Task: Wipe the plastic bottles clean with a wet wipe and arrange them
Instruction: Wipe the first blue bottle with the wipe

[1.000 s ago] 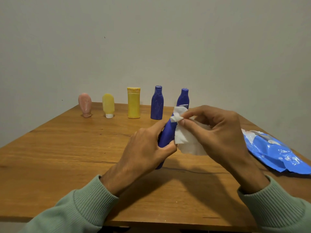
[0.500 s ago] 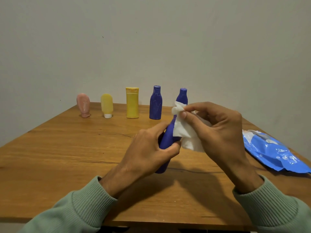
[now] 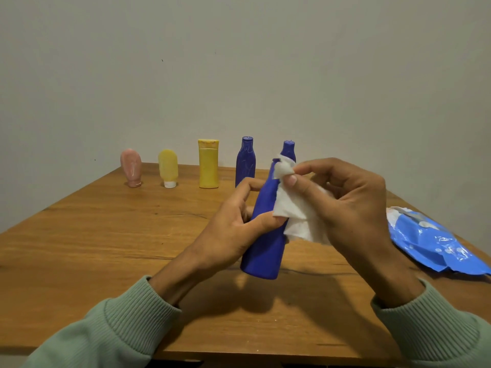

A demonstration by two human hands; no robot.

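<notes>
My left hand (image 3: 233,229) grips a dark blue plastic bottle (image 3: 265,243) around its middle, held above the wooden table (image 3: 106,248) and tilted slightly right at the top. My right hand (image 3: 348,208) pinches a white wet wipe (image 3: 295,211) against the bottle's neck and cap. Along the far edge stand a pink tube (image 3: 131,167), a pale yellow tube (image 3: 168,168), a yellow bottle (image 3: 208,163), a dark blue bottle (image 3: 245,160) and a second dark blue bottle (image 3: 288,150), which is partly hidden behind the wipe.
A blue wet-wipe pack (image 3: 435,243) lies at the table's right edge, its flap open. A plain grey wall rises behind the table. My green sleeves cover the near edge of the table.
The held bottle has been raised and turned more upright, and the wipe has slid up along it to the neck and cap. The row at the back has not moved.
</notes>
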